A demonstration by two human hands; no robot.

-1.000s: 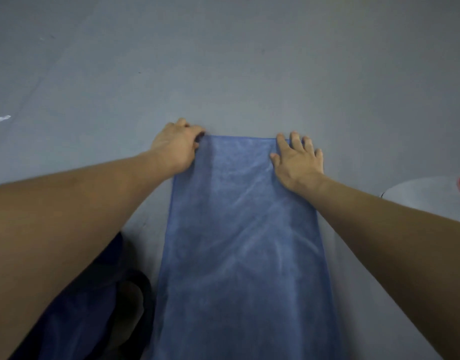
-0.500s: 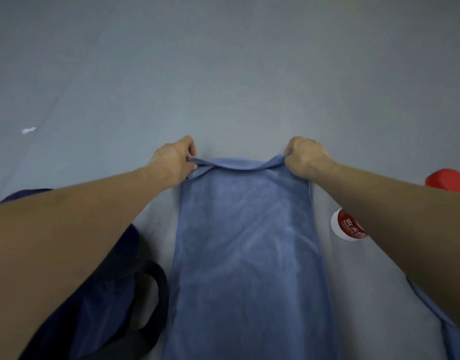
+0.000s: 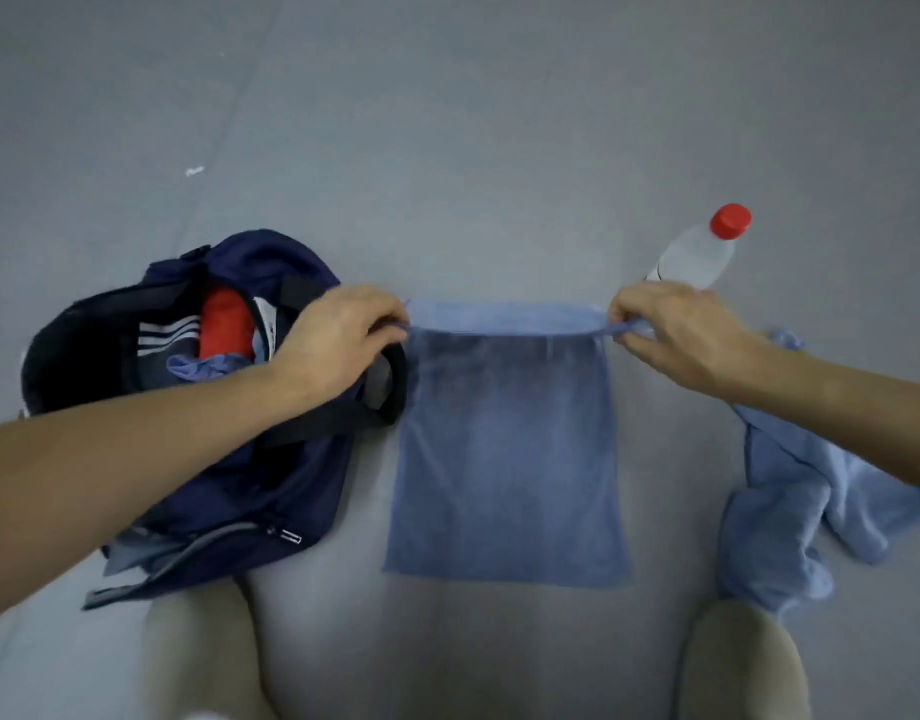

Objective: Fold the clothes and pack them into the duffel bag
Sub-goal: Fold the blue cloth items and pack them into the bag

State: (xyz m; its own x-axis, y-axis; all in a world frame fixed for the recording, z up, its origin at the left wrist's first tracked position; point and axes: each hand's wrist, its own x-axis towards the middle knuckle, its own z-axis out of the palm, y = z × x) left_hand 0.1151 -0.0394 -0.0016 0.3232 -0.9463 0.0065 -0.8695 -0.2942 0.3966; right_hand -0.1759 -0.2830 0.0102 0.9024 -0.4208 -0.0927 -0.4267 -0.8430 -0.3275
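A blue towel (image 3: 504, 459) lies on the grey floor in front of me, with its far end lifted and doubled back toward me. My left hand (image 3: 338, 340) pinches the left corner of that raised edge. My right hand (image 3: 676, 335) pinches the right corner. A navy duffel bag (image 3: 270, 491) lies open at the left. Red, striped and blue clothes show inside its mouth. My left forearm crosses over the bag.
A clear plastic bottle (image 3: 699, 252) with a red cap lies behind my right hand. A crumpled light-blue garment (image 3: 790, 511) is heaped at the right. My knees in pale trousers (image 3: 203, 657) fill the bottom edge. Grey floor (image 3: 447, 122) stretches beyond.
Both hands gripped the towel's far edge and drew it back toward me, shortening the visible towel. The view pulled back, so the whole bag, the bottle and the other garment now show.
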